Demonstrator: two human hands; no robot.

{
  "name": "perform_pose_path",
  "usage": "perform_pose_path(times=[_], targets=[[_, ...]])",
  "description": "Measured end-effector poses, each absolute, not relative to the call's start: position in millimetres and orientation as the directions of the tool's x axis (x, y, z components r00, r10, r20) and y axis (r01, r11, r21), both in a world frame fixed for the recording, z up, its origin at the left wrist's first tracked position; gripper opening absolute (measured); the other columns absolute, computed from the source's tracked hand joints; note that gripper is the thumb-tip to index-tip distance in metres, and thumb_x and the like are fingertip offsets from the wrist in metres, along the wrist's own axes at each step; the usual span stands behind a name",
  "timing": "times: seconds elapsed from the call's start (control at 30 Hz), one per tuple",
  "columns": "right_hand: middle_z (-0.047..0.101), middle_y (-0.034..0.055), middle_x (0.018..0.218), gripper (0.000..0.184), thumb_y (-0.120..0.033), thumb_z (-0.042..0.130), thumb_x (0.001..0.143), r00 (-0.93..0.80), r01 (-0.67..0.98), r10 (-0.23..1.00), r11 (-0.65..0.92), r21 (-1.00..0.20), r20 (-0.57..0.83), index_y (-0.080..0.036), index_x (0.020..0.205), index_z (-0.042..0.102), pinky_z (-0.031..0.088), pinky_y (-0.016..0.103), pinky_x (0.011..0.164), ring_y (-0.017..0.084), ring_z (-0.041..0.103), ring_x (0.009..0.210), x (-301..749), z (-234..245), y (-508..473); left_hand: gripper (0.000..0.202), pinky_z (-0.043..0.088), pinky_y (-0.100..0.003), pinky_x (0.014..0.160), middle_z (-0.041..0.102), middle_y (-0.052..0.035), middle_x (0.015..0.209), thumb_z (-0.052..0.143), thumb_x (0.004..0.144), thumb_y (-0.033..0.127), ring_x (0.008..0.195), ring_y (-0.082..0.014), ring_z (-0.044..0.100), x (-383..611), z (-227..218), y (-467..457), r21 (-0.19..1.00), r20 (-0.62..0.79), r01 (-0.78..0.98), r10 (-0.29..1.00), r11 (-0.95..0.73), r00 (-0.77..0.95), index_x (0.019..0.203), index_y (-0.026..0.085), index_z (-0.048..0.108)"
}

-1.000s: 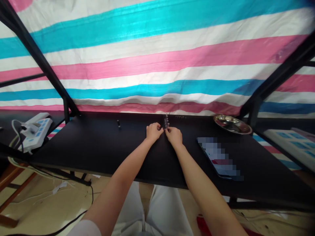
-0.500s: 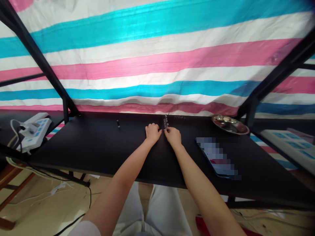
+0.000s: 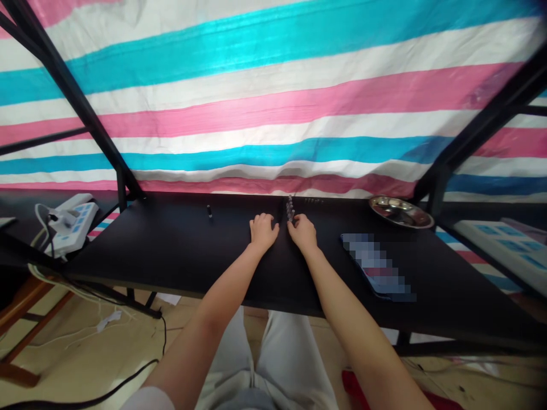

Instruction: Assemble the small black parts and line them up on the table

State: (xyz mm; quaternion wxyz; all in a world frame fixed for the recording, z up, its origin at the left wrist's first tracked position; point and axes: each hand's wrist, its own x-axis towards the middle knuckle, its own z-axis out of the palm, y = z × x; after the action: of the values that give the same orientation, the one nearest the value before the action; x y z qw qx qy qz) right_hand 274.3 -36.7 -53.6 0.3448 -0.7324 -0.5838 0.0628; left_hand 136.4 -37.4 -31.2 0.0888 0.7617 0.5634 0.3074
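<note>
My left hand [image 3: 262, 230] and my right hand [image 3: 303, 232] rest close together on a black table [image 3: 179, 250], both with fingers curled. A short string of pale purple beads [image 3: 290, 208] stands up between them, just above my right fingertips. My right hand pinches the lower end of the beads. My left hand's fingers are pinched near the same spot; what they hold is too small to make out.
A small dark object [image 3: 209, 212] lies on the table to the left. A phone [image 3: 376, 265] lies to the right, and a metal dish [image 3: 400, 210] sits at the back right. A white power strip [image 3: 70, 222] with cables is at the far left. Striped cloth hangs behind.
Both hands stay together at the beads with little movement. The view has shifted slightly, so everything sits a little to the right and higher.
</note>
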Motion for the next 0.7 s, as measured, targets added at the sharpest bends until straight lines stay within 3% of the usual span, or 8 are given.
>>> perform_pose_path(times=[0.2,0.33,0.5,0.6,0.7], targets=[[0.059,0.004,0.071,0.017,-0.031,0.048,0.077,0.38,0.747,0.871,-0.089,-0.659,0.313,-0.019,0.089,0.048,0.035,0.027,0.058,0.018,0.054,0.063,268,-44,-55,0.019,0.04,-0.03,0.075,0.06,-0.0036,0.082,0.05,0.076,0.012,0.073,-0.0142,0.053,110,-31,-48,0.733,0.476,0.577,0.878,-0.361,-0.055,0.094,0.016,0.055],[0.059,0.0043,0.071,0.014,-0.032,0.046,0.078,0.392,0.726,0.849,-0.05,-0.686,0.354,-0.02,0.084,0.047,0.035,0.028,0.058,0.018,0.054,0.061,264,-40,-61,0.036,0.043,-0.024,0.067,0.057,-0.0042,0.09,0.048,0.076,0.011,0.063,-0.0087,0.051,77,-29,-54,0.873,0.468,0.307,0.828,-0.379,-0.308,0.111,0.017,0.044],[0.06,0.0046,0.071,0.014,-0.032,0.044,0.078,0.365,0.725,0.814,0.056,-0.686,0.452,-0.02,0.083,0.048,0.038,0.029,0.061,0.019,0.055,0.064,261,-39,-64,0.068,0.043,-0.018,0.054,0.055,-0.0055,0.103,0.046,0.076,0.006,0.056,-0.0048,0.053,37,-24,-50,0.951,0.226,-0.044,0.783,-0.307,-0.579,0.133,0.024,0.015],[0.06,0.0042,0.07,0.014,-0.033,0.043,0.078,0.33,0.721,0.806,0.12,-0.682,0.491,-0.02,0.082,0.048,0.039,0.029,0.062,0.018,0.055,0.063,260,-39,-65,0.078,0.04,-0.017,0.046,0.058,-0.0073,0.103,0.044,0.077,0.006,0.052,-0.0059,0.055,22,-22,-40,0.949,0.029,-0.255,0.852,-0.188,-0.522,0.138,0.023,-0.001],[0.059,0.0032,0.068,0.014,-0.033,0.043,0.077,0.304,0.717,0.809,0.154,-0.68,0.504,-0.021,0.08,0.048,0.04,0.028,0.062,0.017,0.054,0.06,259,-39,-65,0.086,0.044,-0.018,0.047,0.055,-0.0119,0.116,0.046,0.076,0.004,0.055,-0.0075,0.06,16,-21,-28,0.924,-0.053,-0.368,0.92,-0.102,-0.387,0.139,0.026,-0.007]])
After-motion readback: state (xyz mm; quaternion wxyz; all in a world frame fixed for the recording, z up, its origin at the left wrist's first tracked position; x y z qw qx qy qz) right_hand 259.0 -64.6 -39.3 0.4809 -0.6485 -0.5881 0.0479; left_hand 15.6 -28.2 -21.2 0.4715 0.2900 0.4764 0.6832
